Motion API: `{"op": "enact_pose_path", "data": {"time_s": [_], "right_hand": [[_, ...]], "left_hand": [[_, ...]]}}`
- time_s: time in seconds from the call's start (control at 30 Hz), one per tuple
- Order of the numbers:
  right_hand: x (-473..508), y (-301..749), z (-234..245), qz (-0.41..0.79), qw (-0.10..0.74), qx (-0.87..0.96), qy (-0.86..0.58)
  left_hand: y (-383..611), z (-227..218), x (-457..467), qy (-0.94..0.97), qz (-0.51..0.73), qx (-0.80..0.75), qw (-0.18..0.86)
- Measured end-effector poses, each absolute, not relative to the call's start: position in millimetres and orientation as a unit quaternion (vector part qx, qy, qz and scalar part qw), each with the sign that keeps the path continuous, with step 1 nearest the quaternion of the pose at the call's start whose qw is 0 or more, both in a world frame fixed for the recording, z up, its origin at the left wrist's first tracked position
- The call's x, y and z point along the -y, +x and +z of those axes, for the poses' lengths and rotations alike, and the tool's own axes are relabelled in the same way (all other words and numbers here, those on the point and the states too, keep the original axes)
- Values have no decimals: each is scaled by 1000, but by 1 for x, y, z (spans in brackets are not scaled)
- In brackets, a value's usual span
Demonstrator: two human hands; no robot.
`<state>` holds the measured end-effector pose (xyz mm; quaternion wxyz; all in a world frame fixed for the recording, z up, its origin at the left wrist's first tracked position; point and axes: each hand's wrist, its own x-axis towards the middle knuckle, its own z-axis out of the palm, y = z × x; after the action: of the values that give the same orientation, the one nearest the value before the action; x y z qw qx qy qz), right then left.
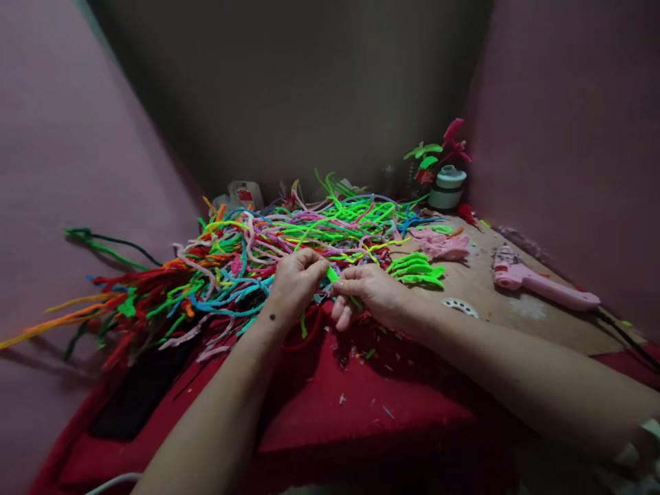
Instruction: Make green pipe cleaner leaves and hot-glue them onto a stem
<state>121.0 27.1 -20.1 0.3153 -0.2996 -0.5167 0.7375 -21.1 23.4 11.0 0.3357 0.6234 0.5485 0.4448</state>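
Note:
My left hand [295,282] and my right hand [367,292] meet over the red cloth [361,405], both pinched on a short neon green pipe cleaner [333,275] held between them. A big tangled heap of coloured pipe cleaners [247,258] lies just behind and to the left of my hands. Several folded green pipe cleaner leaves [416,269] lie right of my right hand.
A pink glue gun [536,283] with a black cord lies at the right on the brown board [505,309]. Pink fuzzy pieces [441,244], a white round jar [447,187] and a pipe cleaner flower [443,148] stand at the back right. A white plastic ring piece [460,306] lies nearby. Walls enclose all sides.

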Motion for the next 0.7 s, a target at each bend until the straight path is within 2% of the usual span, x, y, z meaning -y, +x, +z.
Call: {"op": "enact_pose_path", "data": {"time_s": [0.23, 0.5, 0.7], "right_hand": [[-31, 122, -19, 750, 345, 477, -300], [-34, 122, -18, 720, 371, 497, -309], [-34, 122, -20, 675, 415, 513, -329]], "left_hand": [[-25, 12, -24, 637, 407, -507, 414], [-31, 14, -25, 661, 382, -524, 377], [-27, 15, -22, 603, 377, -532, 460]]}}
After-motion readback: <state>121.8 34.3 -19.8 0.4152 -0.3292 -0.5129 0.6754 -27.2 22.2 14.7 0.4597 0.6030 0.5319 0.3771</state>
